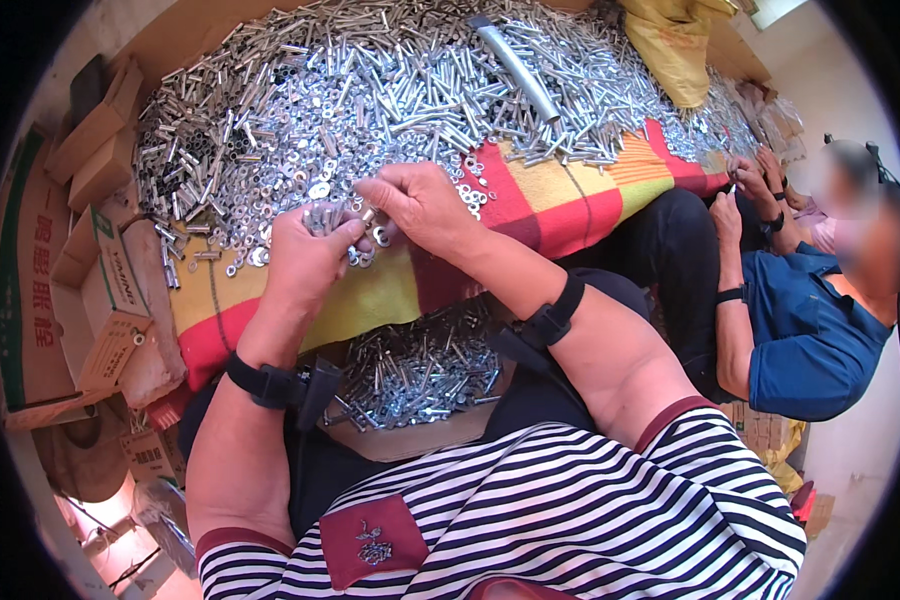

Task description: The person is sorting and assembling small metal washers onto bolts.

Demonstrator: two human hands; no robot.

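Note:
My left hand (310,250) is closed round several shiny metal sleeves (322,218) that poke out between thumb and fingers. Close against it, my right hand (420,205) pinches a small metal piece (368,215), perhaps a sleeve or a bolt end; the fingers partly cover it. Both hands are over the near edge of a large heap of loose hardware. Washers and nuts (315,165) lie just beyond the hands, sleeves (185,160) to the left, and long bolts (440,90) farther back. Between my knees, a cardboard box (420,440) holds many assembled-looking bolts (420,375).
A checked red and yellow cloth (560,205) covers the near table edge. A grey metal channel (518,70) lies on the bolts, with a yellow sack (675,50) behind. Cardboard boxes (100,300) stand at left. At right, a person in blue (800,320) works beside another person.

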